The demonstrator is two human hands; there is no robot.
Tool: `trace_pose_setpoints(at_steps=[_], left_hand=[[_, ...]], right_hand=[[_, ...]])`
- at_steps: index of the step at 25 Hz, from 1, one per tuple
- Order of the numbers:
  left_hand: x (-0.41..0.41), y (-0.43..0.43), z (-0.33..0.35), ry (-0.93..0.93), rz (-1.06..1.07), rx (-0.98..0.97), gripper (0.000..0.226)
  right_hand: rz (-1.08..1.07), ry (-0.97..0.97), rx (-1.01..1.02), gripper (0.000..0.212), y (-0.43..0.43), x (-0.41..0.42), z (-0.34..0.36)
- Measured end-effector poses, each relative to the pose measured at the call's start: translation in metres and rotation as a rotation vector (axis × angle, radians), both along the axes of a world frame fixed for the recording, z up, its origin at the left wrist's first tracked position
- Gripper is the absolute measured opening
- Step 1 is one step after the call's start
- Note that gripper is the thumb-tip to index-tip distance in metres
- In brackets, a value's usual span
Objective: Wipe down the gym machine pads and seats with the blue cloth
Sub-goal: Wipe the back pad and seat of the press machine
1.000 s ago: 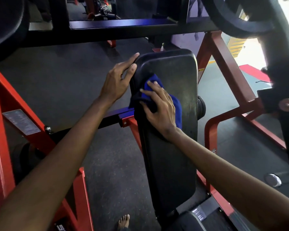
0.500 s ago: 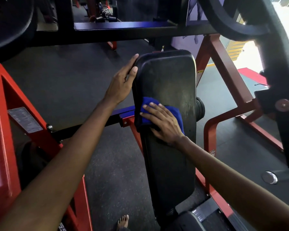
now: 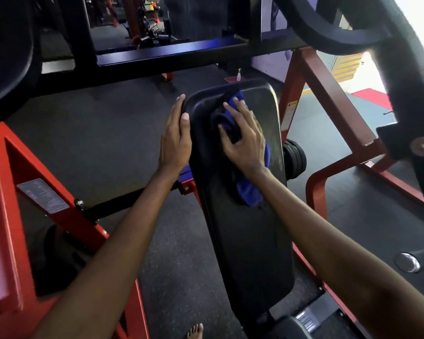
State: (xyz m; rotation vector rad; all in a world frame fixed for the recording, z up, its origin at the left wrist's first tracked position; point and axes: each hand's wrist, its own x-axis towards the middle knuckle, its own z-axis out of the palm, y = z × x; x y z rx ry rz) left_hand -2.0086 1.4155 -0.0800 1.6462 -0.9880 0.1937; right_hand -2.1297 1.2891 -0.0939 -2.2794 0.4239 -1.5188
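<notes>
**Back pad getting wiped, seat and the rest to go by the look of it**

So here's where it stands. The right hand (image 3: pixel 245 143) is spread out palm-down on the blue cloth (image 3: pixel 250 192), fingers splayed and pressing it flat against the upper part of the back pad (image 3: pixel 250 253). It's pushing on the cloth, not clutching it. The cloth is bunched under the palm, with a bit poking out past the fingertips near the top of the pad and a tail hanging out below the wrist.

The left hand (image 3: pixel 175 140) lies flat along the pad's left edge with straight fingers and the thumb on the rim. It holds nothing and seems to be bracing the pad.

As for progress, I'd call it early-to-middle on this one pad. There's a streaky sheen down the right side next to the cloth, which might be damp from wiping, though I can't be sure. The lower half looks matte, so I can't tell if it's done. The seat (image 3: pixel 279 326) only just peeks in at the bottom, nowhere near the cloth, so I'd guess that's to come, plus any other pads on the red frame (image 3: pixel 328 94).
</notes>
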Motion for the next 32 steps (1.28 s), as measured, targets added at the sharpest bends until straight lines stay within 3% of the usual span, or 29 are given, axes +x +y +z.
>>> trace_pose_setpoints(at_steps=[5,10,15,20,23,26,29,32], left_hand=[[-0.022,-0.01,-0.015,0.103,0.029,-0.033,0.057],[-0.034,-0.005,-0.047,0.018,0.054,-0.077,0.062],[-0.049,-0.008,-0.065,-0.016,0.104,-0.113,0.063],[-0.058,-0.003,-0.071,0.009,0.088,-0.072,0.066],[-0.067,-0.005,-0.08,0.045,0.111,-0.093,0.066],[-0.066,-0.005,-0.081,0.038,0.112,-0.076,0.067],[-0.066,-0.003,-0.081,0.019,0.128,-0.069,0.068],[-0.07,-0.006,-0.081,0.046,0.148,-0.054,0.067]], right_hand=[[-0.092,-0.113,0.254,0.047,-0.011,0.012,0.02],[-0.05,0.038,0.068,0.059,0.004,0.017,0.031],[0.076,0.057,-0.126,0.044,-0.02,0.015,0.03],[0.003,-0.043,0.056,0.041,-0.022,0.015,0.031],[0.089,0.045,-0.197,0.042,0.001,0.027,0.031],[0.152,0.088,-0.269,0.042,-0.027,0.015,0.033],[0.074,0.031,-0.1,0.043,-0.055,-0.006,0.02],[-0.045,-0.091,0.203,0.042,-0.068,-0.023,0.001]])
